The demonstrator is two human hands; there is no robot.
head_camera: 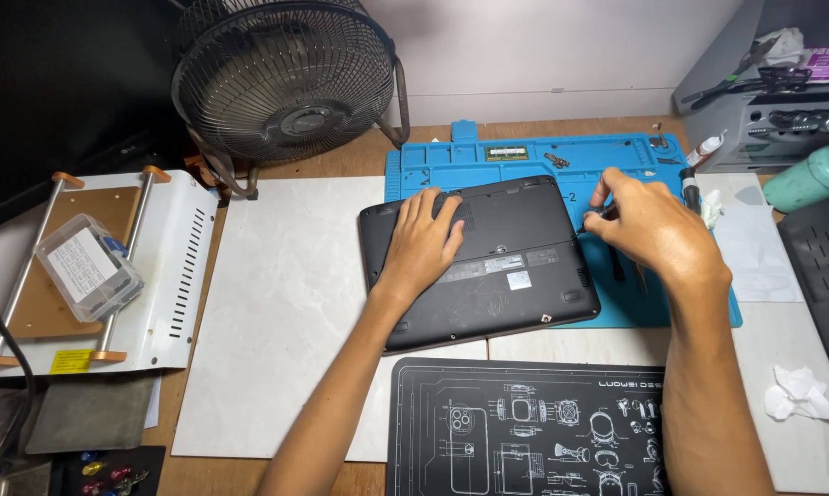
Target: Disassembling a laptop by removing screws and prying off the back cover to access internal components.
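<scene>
**Flipped laptop on the bench, both hands on it**

Going left to right: one clear plastic lidded box (88,266) with small compartments sits on the white metal machine (171,303); can't make out what's inside it. One black matte laptop (483,262) lies bottom-up, partly on the blue silicone repair mat (635,161). Left hand (424,241) rests flat on its base, fingers spread open, gripping nothing. Right hand (649,225) is at the laptop's right edge, fingertips pinched shut on a small dark tool (601,212). One crumpled white tissue (800,393) lies far right.
</scene>
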